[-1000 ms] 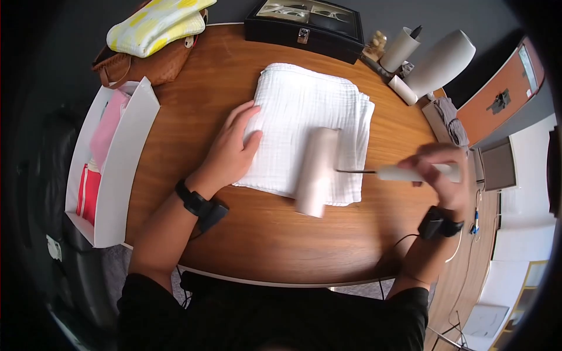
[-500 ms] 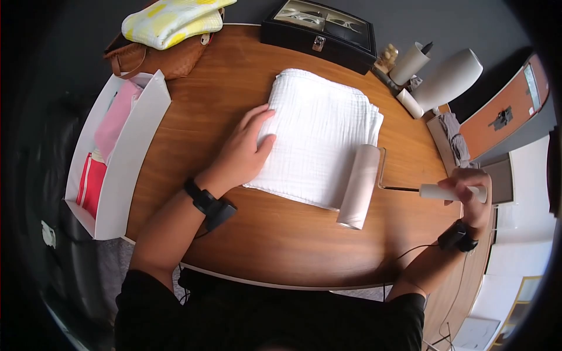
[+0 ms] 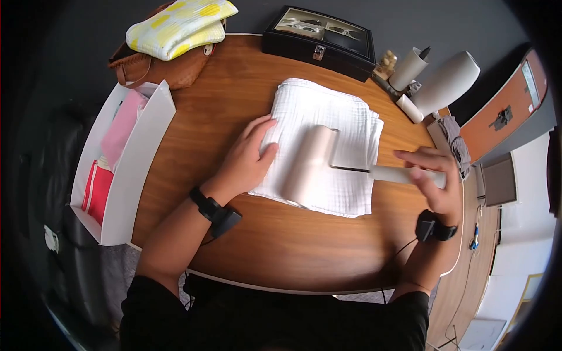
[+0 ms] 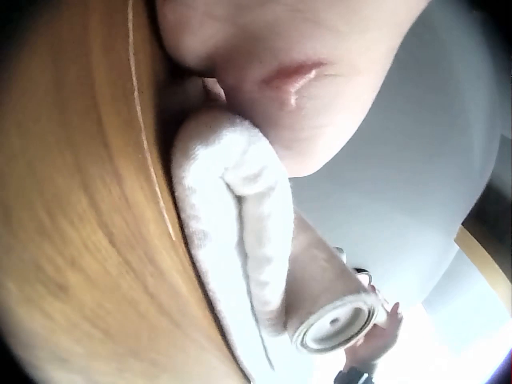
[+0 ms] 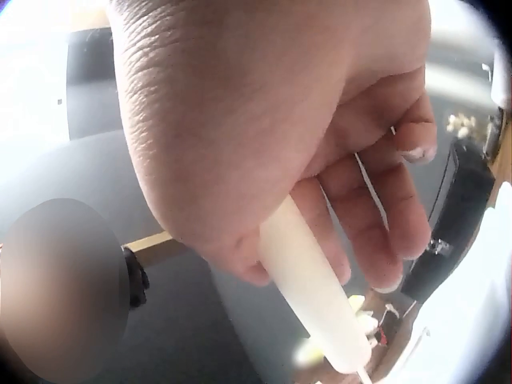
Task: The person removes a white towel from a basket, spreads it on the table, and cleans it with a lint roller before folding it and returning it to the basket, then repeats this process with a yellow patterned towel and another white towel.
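Observation:
A folded white gauze cloth (image 3: 351, 120) lies on the wooden table in front of me. My left hand (image 3: 246, 161) rests along its left edge, fingers extended and thumb over the border. In the left wrist view the cloth's thick folded edge (image 4: 228, 180) shows right under that hand. Across the lower middle of the cloth lies a lint roller (image 3: 310, 167), a little blurred and slanting. My right hand (image 3: 433, 175) pinches its white handle (image 5: 308, 280) to the right of the cloth, the other fingers loosely spread in the right wrist view.
A white box (image 3: 137, 169) with pink and red cloths stands at left. Behind it a yellow-patterned cloth (image 3: 181, 26) lies on a brown bag (image 3: 172, 73). A black glasses case (image 3: 293, 50) sits at the back; a white vase (image 3: 448, 85) is back right.
The roller went right to the cloth's right edge half a second ago, and is now back left over its middle. My left hand stays at the left edge.

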The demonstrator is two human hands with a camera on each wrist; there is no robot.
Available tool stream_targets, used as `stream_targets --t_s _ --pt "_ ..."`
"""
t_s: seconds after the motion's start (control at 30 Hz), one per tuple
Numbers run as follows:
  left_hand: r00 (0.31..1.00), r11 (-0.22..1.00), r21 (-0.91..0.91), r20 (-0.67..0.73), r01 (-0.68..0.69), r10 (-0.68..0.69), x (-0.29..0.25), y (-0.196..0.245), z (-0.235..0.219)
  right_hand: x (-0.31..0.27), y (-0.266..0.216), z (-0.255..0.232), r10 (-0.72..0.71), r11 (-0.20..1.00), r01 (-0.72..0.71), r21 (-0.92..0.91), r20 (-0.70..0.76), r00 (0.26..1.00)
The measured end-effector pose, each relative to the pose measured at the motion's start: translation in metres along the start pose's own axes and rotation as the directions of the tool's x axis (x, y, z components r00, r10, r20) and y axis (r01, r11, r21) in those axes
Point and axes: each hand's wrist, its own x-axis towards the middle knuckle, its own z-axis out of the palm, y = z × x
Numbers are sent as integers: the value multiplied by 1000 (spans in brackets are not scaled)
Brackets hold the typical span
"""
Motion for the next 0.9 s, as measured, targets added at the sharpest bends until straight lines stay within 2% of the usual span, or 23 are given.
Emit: stream_targets --t_s 0.1,0.2,0.23,0.33,0.43,0.53,0.57,0.67,0.73,0.8,0.87,0.9 --pt "1000 999 -33 -4 1 -1 0 -2 0 -22 21 -16 -3 1000 6 16 -221 975" --pt "1000 1000 -7 -27 -12 12 0 -2 3 -28 35 -21 64 987 -21 160 -268 961" --pt "999 999 -38 -41 2 -4 1 -3 4 -22 35 -20 78 979 -40 199 -186 979" --pt "995 992 -122 -86 43 -54 2 -5 7 -8 35 16 102 903 -40 428 -123 987" --pt "984 980 -169 -125 104 -126 4 -8 9 5 8 37 116 922 -104 372 -11 993" --pt "976 977 -149 -136 152 -172 2 -5 7 3 9 24 85 942 -97 321 50 995" --pt "976 981 -124 -140 150 -167 2 -5 7 -5 15 21 91 944 -71 322 -46 995" --pt "975 983 -133 -167 127 -149 2 -7 8 -16 47 -7 -38 911 96 402 -149 988" --pt "973 978 -166 -173 123 -151 3 -8 9 -20 66 -8 8 879 144 454 -318 948" --pt "967 967 -213 -178 141 -180 2 -12 10 -21 78 2 66 850 163 501 -408 911" --pt "962 952 -263 -180 157 -208 3 -13 10 -13 69 26 123 820 149 552 -424 897" --pt "958 943 -288 -181 166 -224 4 -13 9 -12 57 37 188 828 71 556 -395 899"
